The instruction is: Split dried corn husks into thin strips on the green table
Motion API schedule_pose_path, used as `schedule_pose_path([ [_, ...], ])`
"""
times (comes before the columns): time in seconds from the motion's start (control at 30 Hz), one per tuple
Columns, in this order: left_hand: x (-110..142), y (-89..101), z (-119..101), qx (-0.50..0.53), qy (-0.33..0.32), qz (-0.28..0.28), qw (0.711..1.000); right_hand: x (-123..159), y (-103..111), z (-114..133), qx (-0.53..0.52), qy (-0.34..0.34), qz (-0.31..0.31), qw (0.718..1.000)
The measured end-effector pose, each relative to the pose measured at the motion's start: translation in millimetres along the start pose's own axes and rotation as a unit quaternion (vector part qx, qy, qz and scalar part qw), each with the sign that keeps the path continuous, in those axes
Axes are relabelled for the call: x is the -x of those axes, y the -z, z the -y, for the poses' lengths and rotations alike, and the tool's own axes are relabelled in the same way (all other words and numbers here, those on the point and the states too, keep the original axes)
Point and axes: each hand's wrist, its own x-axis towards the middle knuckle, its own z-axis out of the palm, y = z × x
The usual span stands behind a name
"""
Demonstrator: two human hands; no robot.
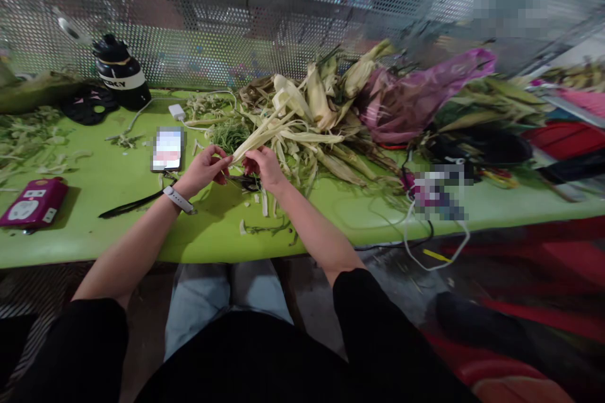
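My left hand [207,168] and my right hand [263,166] meet over the green table [118,227], both pinched on the near end of a long pale corn husk strip [265,131] that reaches up and right into a heap of corn husks [321,119]. A white watch band sits on my left wrist. Small husk scraps [265,204] lie on the table just under my hands.
A phone [167,148] on a white charger cable lies left of my hands, a pink device [32,201] at the table's left edge, a black bottle [121,73] at the back left. A pink plastic bag [416,97] and more husks fill the right. A perforated metal wall stands behind.
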Motion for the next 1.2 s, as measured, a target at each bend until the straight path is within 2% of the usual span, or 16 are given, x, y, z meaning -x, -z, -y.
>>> schedule_pose_path([
  [0.17, -2.4, 5.0, 4.2, 0.035, 0.001, -0.001, 0.999, 1.5, -0.1, 1.0, -0.002, 0.000, 0.035, 0.999],
  [0.3, -2.9, 5.3, 5.3, 0.039, 0.000, -0.007, 0.999, 0.9, -1.5, 0.0, 0.005, 0.001, 0.033, 0.999],
  [0.47, -1.7, 3.2, 3.6, -0.024, -0.022, -0.021, 0.999, 1.5, -2.2, 1.2, 0.002, -0.005, 0.024, 1.000],
  [0.63, -1.0, 2.1, -0.1, -0.020, 0.015, -0.046, 0.999, 1.8, -3.0, 1.3, 0.004, -0.011, 0.009, 1.000],
  [0.83, -1.5, 2.6, -2.6, -0.007, 0.020, -0.079, 0.997, 0.2, -2.9, 0.2, 0.015, -0.017, 0.005, 1.000],
  [1.07, -1.4, -2.0, 0.4, -0.038, -0.021, -0.114, 0.993, 1.1, -5.7, -5.7, 0.002, -0.035, 0.020, 0.999],
  [1.2, -2.5, -6.1, 3.2, 0.020, 0.007, -0.103, 0.994, 0.7, -7.7, -8.8, -0.031, -0.054, 0.026, 0.998],
])
